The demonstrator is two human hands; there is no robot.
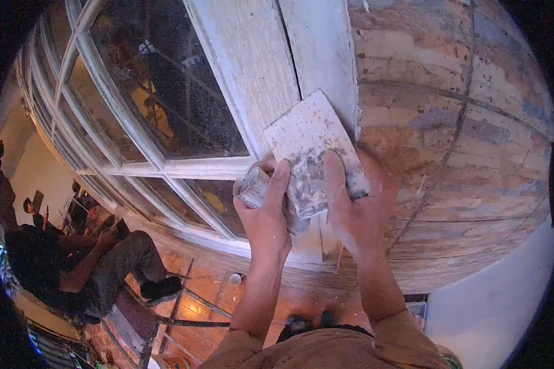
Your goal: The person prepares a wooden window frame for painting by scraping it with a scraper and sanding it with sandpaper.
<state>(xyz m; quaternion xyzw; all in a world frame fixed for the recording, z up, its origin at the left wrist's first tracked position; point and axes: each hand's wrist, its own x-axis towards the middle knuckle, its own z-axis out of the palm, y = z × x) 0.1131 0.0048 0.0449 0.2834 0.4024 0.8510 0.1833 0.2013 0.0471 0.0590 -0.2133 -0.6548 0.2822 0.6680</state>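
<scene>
Centre of frame: left hand point(264, 215) and right hand point(366, 206) both clamped on a speckled, dark-smudged rectangular plate point(314, 150), thumbs on its near face. Left hand also grips a small cup-like object point(253, 188); contents unclear. Lower centre-left: white cup point(236, 278) on tiled floor point(214, 281), contents too small to tell.

Two near hands point(264, 218) point(363, 215), one plate point(311, 138)

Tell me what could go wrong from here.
The left grip holds a rounded item as well as the speckled sheet, so one might slip. The sheet's edge could scuff the nearby window glass. The small white object on the floor might get knocked.
</scene>
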